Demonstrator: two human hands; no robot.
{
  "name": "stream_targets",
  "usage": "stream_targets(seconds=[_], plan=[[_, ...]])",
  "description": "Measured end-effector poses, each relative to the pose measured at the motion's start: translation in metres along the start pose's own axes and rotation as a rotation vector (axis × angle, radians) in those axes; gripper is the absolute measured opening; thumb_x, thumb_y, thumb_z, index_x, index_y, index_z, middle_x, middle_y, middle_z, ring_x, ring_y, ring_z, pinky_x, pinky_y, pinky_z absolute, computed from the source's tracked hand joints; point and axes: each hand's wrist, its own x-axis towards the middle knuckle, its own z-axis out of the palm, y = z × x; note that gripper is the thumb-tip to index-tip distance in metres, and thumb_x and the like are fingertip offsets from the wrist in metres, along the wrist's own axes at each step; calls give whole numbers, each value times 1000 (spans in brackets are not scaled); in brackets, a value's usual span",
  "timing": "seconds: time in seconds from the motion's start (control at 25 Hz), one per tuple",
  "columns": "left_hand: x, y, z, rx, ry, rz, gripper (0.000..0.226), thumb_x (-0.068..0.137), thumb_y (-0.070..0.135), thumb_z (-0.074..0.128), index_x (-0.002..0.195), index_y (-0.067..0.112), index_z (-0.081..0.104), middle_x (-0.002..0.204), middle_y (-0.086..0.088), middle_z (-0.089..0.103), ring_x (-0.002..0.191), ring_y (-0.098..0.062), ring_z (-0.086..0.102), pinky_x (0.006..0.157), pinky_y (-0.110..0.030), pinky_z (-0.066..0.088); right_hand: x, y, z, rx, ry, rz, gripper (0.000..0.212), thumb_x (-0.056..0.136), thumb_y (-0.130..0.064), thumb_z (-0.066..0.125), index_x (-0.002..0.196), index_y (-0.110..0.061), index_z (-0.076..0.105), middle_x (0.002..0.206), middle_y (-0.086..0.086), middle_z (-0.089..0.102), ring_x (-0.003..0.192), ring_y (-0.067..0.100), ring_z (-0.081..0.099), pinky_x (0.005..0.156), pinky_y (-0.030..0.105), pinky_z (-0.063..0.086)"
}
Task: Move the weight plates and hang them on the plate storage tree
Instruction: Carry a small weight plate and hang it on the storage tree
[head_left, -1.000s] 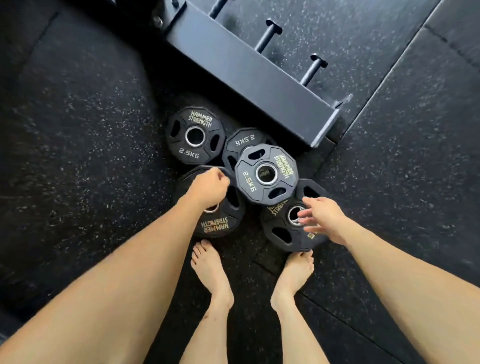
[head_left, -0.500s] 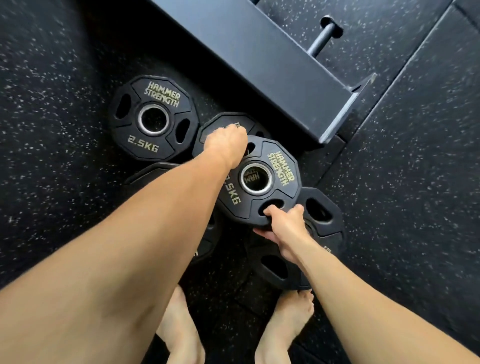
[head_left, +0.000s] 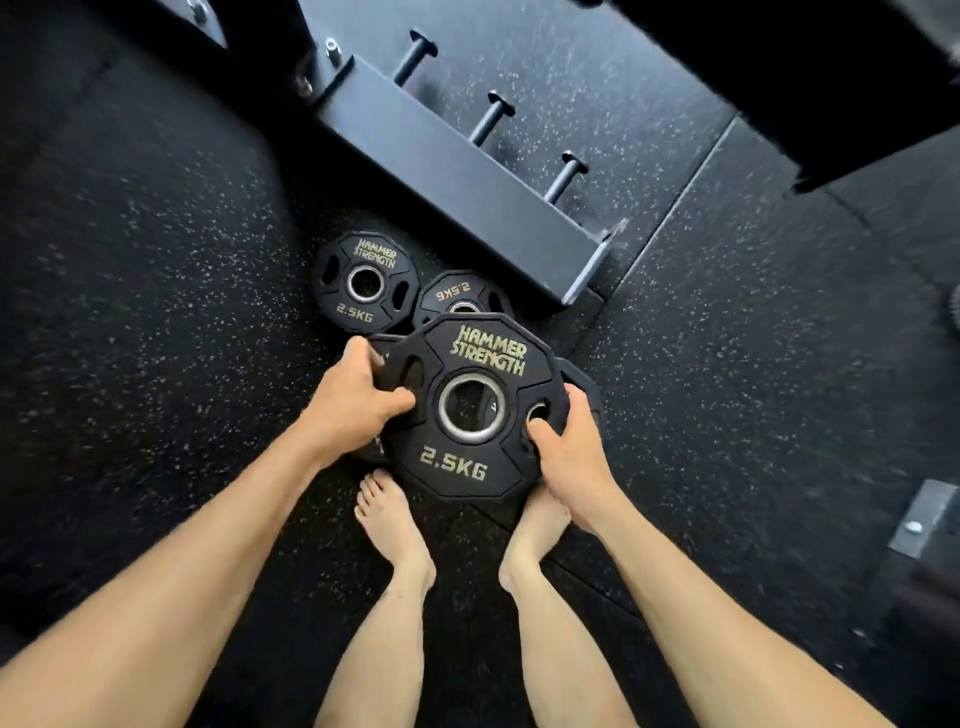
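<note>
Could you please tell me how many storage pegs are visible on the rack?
3: short dark metal pegs along the far side of the dark steel rack beam: far, middle, near. Others may lie outside the frame.

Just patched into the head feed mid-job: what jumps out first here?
A black 2.5 kg weight plate fills the centre, held up above bare feet, the left hand and right hand each with a grip through a side slot. Behind it, more plates lie on the speckled floor. Beyond them stands the plate storage tree, its three visible pegs bare.
</note>
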Motion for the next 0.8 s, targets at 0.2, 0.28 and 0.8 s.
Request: stream_targets(seconds=[0.2,0.28,0.8], plan=[[-182,80,-82,-368,57,-6,13,87,12,58,92,23,61,88,6,65,81,-11,57,69,-28,44,-174,-102,-62,84,-49,-190,52,93,-9,52,142,-22,40,125,-9,59,110,3,57,98,25,45],[-238,104,-108,-391,97,29,9,85,15,54,88,21,59,86,5,62,79,-11,53,68,-30,42,-235,-133,-83,131,-67,-295,44,93,-1,51,131,-22,48,109,-13,62,93,-10,60,84,13,47],[-534,131,-128,-873,417,301,41,100,50,40,82,16,55,76,3,55,69,-7,54,61,-18,46,-465,-167,-152,278,-169,-746,13,101,-30,44,109,-33,54,70,-24,63,65,-6,56,64,12,43]])
